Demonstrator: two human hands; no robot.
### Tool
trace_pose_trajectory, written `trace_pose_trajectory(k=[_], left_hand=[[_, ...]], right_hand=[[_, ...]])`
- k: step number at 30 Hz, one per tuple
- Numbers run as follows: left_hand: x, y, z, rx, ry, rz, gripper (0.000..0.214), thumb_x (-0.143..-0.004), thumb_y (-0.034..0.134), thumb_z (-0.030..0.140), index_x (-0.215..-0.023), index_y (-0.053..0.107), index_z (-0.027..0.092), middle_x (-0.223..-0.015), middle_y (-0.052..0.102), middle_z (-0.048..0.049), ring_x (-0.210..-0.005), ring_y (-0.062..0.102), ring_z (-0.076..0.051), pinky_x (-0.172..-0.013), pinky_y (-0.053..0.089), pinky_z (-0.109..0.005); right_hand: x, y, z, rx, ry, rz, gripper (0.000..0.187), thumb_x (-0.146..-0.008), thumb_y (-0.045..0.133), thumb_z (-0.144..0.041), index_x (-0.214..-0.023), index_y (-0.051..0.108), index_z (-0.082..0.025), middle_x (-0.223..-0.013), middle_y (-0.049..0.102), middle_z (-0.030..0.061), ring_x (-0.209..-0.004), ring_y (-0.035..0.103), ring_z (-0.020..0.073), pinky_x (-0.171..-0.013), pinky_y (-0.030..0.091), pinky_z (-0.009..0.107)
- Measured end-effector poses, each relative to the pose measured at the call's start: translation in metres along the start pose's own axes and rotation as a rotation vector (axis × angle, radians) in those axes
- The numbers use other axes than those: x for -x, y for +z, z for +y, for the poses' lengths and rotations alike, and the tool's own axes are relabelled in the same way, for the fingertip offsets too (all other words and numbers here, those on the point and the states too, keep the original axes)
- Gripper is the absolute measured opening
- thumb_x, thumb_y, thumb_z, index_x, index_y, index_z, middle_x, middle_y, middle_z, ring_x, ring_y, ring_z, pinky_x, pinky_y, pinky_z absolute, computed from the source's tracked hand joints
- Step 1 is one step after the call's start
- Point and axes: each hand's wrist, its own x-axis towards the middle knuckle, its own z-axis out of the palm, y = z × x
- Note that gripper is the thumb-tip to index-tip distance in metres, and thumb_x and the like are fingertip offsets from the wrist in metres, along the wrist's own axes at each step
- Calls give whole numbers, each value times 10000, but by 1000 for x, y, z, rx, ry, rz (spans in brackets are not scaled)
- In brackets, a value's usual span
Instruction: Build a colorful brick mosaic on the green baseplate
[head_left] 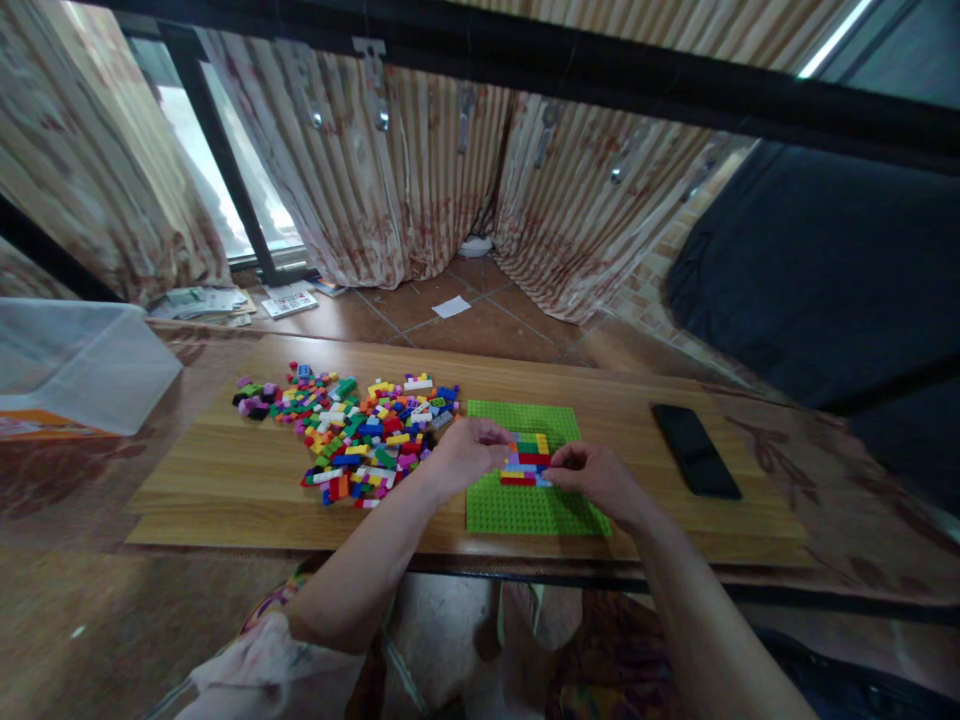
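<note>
A green studded baseplate (525, 505) lies on the wooden table (240, 480). On its middle stands a small block of stacked coloured bricks (527, 458). My left hand (469, 452) rests at the block's left side, fingers curled against it. My right hand (592, 475) is at the block's right side, fingers pinched on its lower right edge. A wide pile of loose coloured bricks (360, 430) is spread on the table left of the plate, close to my left wrist.
A black phone (695, 450) lies flat on the table to the right of the plate. A translucent plastic bin (75, 365) stands at the far left. Curtains, a window and a tiled floor with papers are behind the table.
</note>
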Motion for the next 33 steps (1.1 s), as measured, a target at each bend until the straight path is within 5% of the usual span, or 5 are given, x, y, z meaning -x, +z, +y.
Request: trace_pose_trajectory(k=[15,19,23,26,33], left_hand=[[6,-11,8,72,34,83,87,-666,657,161,-743,652,119,-554,586,31,-489,507,-61,-487,388,-170],[6,-24,14,122,64,177,90,-673,670,159,-745,638,116,-561,586,28,-486,520,-61,-475,391,-167],[7,-34,20,186,103,270,79,-691,665,144,-760,644,111,-628,619,6,-515,543,-59,-502,416,-170],[9,-40,24,211,122,316,74,-707,647,125,-778,656,107,-642,628,0,-543,554,-59,-533,431,-170],[14,-48,27,241,109,343,63,-718,638,118,-779,649,107,-664,659,-14,-569,575,-72,-566,444,-186]], right_hand=[[1,-2,1,-141,45,4,253,-572,748,-338,-702,643,-147,-610,638,6,-550,553,123,-534,442,253],[5,-9,-3,-202,-9,188,283,-639,700,-421,-717,654,-153,-578,606,-4,-532,514,117,-535,431,261],[7,6,-23,-204,-134,295,273,-715,646,-436,-719,647,-162,-605,609,6,-574,534,132,-576,426,268],[13,33,-44,-200,-268,176,223,-762,616,-399,-732,646,-180,-718,657,24,-678,586,156,-649,450,279],[28,89,-72,203,-471,-150,102,-812,578,-192,-859,664,-219,-836,641,25,-750,579,160,-690,411,285]])
